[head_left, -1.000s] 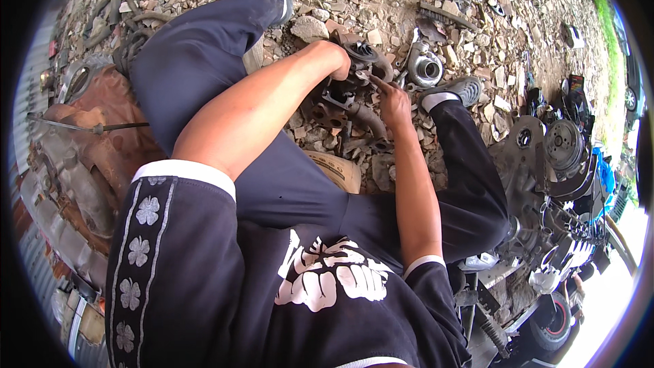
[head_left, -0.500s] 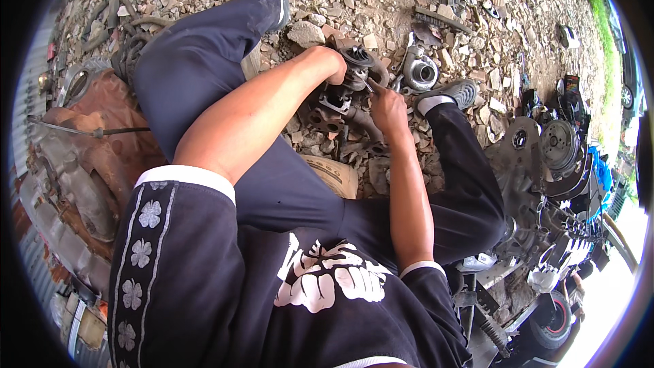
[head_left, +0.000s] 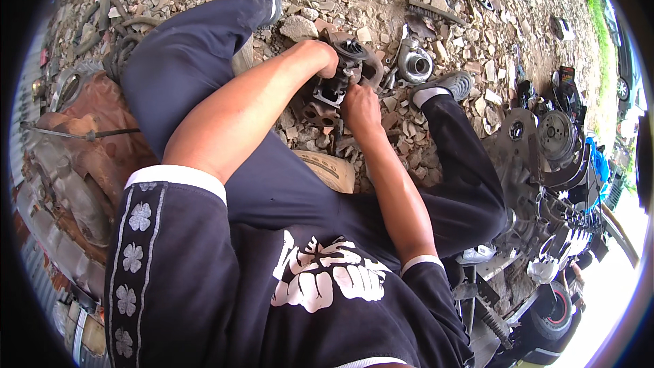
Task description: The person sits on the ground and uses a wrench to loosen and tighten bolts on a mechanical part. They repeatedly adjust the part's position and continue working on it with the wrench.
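Print on the tan sack (head_left: 328,170) is too small to read. Turbo assembly (head_left: 332,90) sits on rubble (head_left: 405,153) between the legs (head_left: 455,133); left hand (head_left: 321,58) curled against it, right hand (head_left: 362,106) bunched there too, can't tell what either grips. Right's shifted leftward since earlier.

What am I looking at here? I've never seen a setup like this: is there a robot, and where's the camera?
There is no robot, just a person's bare left hand and right hand. The view comes from a wide fisheye camera worn on the head, looking down, so straight edges bend. On the stony ground sits a dark metal turbocharger assembly with a finned wheel. The hands are at either side of it; their fingertips are mostly hidden, so their exact grip is unclear. A silver turbocharger housing lies by the right shoe.
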### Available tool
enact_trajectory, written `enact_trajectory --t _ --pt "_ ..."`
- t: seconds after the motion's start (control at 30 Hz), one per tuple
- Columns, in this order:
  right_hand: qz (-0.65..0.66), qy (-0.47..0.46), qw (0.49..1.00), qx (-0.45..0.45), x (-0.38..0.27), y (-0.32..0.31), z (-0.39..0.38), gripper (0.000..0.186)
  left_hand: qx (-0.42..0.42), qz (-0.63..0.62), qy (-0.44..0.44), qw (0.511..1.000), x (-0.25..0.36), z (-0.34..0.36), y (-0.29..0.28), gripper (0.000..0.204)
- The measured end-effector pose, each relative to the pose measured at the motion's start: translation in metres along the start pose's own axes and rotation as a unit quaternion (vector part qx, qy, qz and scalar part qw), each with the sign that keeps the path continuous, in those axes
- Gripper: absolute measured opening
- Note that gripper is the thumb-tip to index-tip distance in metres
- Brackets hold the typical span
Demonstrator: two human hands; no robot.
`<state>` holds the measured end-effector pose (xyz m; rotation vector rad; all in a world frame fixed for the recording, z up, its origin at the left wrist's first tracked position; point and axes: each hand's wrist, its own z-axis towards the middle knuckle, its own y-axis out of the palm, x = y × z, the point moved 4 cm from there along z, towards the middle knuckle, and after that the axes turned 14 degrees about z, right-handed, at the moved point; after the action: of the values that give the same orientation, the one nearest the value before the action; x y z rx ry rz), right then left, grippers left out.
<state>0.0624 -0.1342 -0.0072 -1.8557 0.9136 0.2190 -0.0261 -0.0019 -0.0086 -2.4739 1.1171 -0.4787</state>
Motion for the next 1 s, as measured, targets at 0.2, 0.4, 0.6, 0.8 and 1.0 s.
enact_trajectory --t 0.2,0.4,0.6,0.8,1.0 --pt "-0.113 -0.019 0.993 -0.015 0.02 -0.018 0.017 0.028 0.019 0.0 -0.015 1.0 -0.005 0.0 0.009 0.037" --pt "0.124 -0.087 0.988 -0.025 0.083 -0.022 0.027 0.04 0.05 -0.012 -0.022 0.998 -0.005 0.006 0.008 0.033" --pt "0.145 0.0 0.987 -0.067 0.091 -0.026 0.032 0.041 0.053 -0.006 -0.03 0.998 -0.004 0.006 0.004 0.032" --pt "0.061 0.039 0.991 -0.117 0.06 -0.056 0.028 0.041 0.077 -0.007 -0.042 0.996 -0.007 0.006 0.012 0.039" --pt "0.039 -0.007 0.995 -0.088 0.034 -0.048 0.015 0.04 0.044 0.027 -0.012 0.999 0.008 0.003 0.025 0.055"
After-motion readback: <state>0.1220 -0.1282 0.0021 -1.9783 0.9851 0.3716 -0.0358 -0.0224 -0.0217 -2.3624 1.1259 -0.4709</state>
